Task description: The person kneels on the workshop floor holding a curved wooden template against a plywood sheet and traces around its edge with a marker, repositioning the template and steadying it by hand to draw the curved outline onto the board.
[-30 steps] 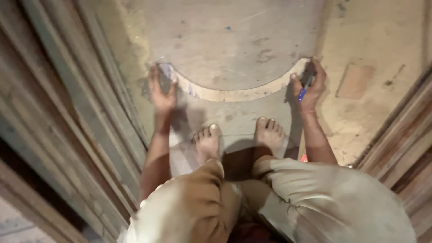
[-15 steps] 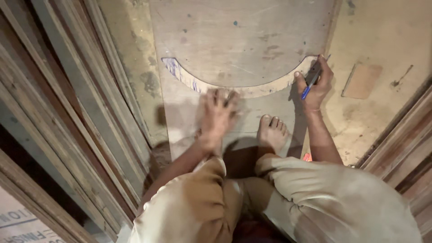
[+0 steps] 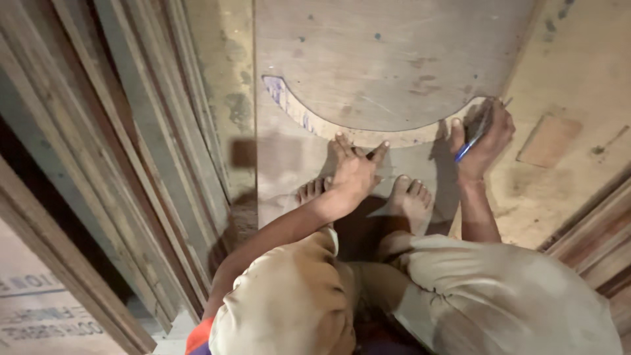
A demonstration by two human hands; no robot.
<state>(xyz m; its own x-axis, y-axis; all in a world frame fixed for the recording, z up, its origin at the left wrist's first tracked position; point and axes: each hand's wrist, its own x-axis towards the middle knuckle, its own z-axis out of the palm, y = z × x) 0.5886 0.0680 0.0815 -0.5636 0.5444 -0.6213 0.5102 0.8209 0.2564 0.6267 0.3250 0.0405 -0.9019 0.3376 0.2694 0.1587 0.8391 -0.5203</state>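
The left hand (image 3: 355,172) had moved along the curved template (image 3: 368,135): a second before it pressed down on the template's left tip, and now it lay flat, fingers spread and grasping nothing, on the middle of the arc, just in front of the person's bare toes. That left tip (image 3: 276,89) was uncovered, while the template itself appeared to sit in the same spot on the plywood sheet (image 3: 394,59). The right hand (image 3: 480,141) had stayed at the template's right end, closed around a blue pen (image 3: 470,146) with the tip held against the edge there. With the hold-down now nearer the pen, the template looked steadied for marking at that right end. No container showed anywhere around the template; only stacked boards (image 3: 131,151) leaned to its left.
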